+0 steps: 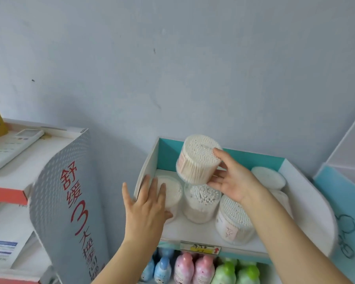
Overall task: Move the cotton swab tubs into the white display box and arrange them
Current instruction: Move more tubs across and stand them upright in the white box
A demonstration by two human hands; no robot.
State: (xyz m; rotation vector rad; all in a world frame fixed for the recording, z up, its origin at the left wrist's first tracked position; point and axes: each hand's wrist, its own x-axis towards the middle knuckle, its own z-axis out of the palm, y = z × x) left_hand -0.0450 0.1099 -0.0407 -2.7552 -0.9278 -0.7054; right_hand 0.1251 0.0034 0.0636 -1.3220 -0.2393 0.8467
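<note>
Above the white display box (307, 201), the right hand (232, 179) grips a cotton swab tub (197, 160), with the thumb curled over its upper edge and the fingers wrapped under its lower side. The tub is clear and round, and it is tilted so that its top faces the camera. That top is a dense field of white swab tips, and pale pinkish sticks show through the wall. It hangs in the air over the back of the box, apart from the tubs below.

The left hand (146, 206) reaches over the box's left wall with its fingers straight and slightly spread, lying across the top of the left tub (172, 193). It holds nothing.

Four more tubs stand upright inside the box. Just beside the left tub is the middle tub (201, 201). The front-right tub (232, 220) carries a small pink label on its side. The back-right tub (268, 177), near the far corner, shows a flat white lid.

The box has a teal back panel (166, 154) and a yellow price tag (201, 248) on its front lip. Blue, pink and green bottles (184, 267) stand on the shelf beneath. To the left is a grey board (70, 191) printed with red characters, and a white remote control (14, 144) lies beyond it.
</note>
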